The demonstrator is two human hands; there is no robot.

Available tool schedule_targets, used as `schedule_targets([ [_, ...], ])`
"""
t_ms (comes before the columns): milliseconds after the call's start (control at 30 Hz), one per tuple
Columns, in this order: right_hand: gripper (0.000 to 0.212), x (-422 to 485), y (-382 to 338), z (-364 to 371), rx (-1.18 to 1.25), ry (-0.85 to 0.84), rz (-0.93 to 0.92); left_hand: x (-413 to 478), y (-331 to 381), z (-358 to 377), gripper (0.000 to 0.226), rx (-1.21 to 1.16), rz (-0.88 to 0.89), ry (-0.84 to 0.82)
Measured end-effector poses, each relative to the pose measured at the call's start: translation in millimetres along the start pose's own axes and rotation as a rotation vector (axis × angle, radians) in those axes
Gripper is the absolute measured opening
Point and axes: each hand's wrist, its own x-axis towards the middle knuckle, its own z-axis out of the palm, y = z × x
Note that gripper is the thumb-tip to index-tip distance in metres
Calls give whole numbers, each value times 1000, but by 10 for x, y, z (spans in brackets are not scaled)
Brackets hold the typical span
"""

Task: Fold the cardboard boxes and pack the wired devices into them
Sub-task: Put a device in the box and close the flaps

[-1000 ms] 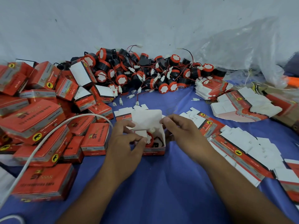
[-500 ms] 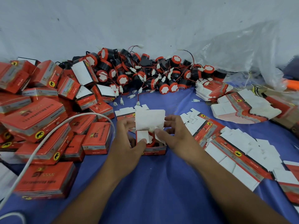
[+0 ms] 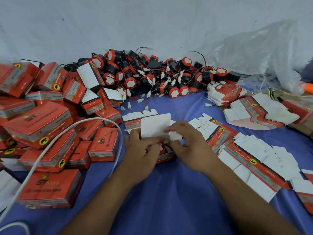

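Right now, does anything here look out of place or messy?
A white cable loops across the tumbled heap of packed red boxes on the left and looks stray. A white plug lies alone on the blue cloth, apart from the device pile. The left hand and right hand hold an open box.

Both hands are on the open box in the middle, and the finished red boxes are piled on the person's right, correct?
No: the head view shows the finished red boxes piled on the person's left. The left hand and right hand are indeed on the open box in the middle.
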Motion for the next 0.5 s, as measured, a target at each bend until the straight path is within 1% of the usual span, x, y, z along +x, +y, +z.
schedule_targets([
  [100, 35, -19, -56, 21, -74, -33, -31, 5, -21, 16, 43, 10, -24, -67],
  [133, 39, -14, -70, 19, -93, -40, -21, -9, -24, 27, 43, 9, -16, -50],
  [167, 47, -8, -74, 11, -112, -50, -11, -24, -25, 33, 43, -8, -2, -9],
  [200, 51, -10, -74, -2, -130, -75, -11, -37, -34, 33, 42, -43, 12, 41],
  [233, 48, -21, -77, -16, -150, -103, -22, -43, -49, 25, 42, -87, 20, 82],
  [300, 28, -56, -84, -39, -191, -138, -69, -51, -70, -3, 45, -188, 20, 110],
  [333, 18, -65, -85, -45, -221, -147, -92, -55, -71, -15, 51, -246, 10, 108],
  [367, 14, -77, -92, -47, -242, -157, -108, -55, -71, -23, 59, -299, -1, 114],
  [400, 18, -81, -107, -41, -241, -164, -112, -53, -73, -23, 66, -341, -8, 129],
  [500, 50, -38, -133, -44, -125, -108, -6, -32, -94, -26, 76, -400, -14, 150],
])
